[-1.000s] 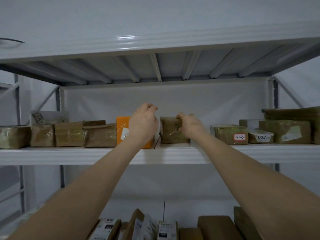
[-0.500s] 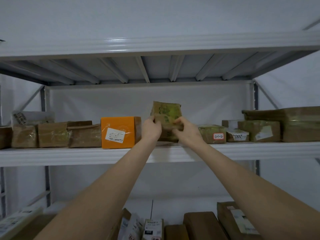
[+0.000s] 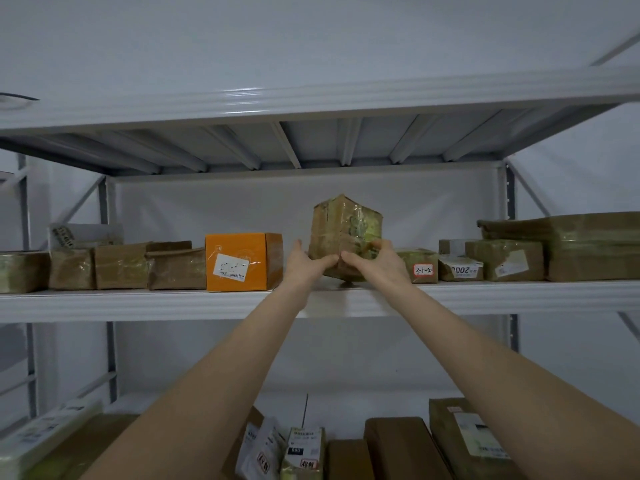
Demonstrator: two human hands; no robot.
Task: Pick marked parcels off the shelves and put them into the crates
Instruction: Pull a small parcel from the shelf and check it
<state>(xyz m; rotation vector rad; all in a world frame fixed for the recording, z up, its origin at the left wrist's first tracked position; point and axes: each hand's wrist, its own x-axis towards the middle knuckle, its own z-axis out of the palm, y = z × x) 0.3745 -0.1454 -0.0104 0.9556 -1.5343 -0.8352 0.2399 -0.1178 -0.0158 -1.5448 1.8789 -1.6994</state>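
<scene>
The taped brown parcel [image 3: 346, 237] is held tilted on one corner, above the front edge of the middle shelf [image 3: 138, 303], near its centre. The left hand [image 3: 304, 263] grips the lower left face and the right hand [image 3: 375, 263] the lower right face, with fingers curled onto the wrapping. Whether the bottom corner touches the shelf cannot be told.

Open space extends from the parcel up to the upper shelf [image 3: 311, 98]. The orange box [image 3: 242, 261] stands just left; its white label is too small to read. Just right, a small parcel [image 3: 423, 270], partly behind the right hand, carries a red-bordered label handwritten roughly "3-1-2". The next parcel [image 3: 460, 270] shows inverted digits. The lower-shelf parcels [image 3: 398, 445] are cut off by the bottom edge.
</scene>
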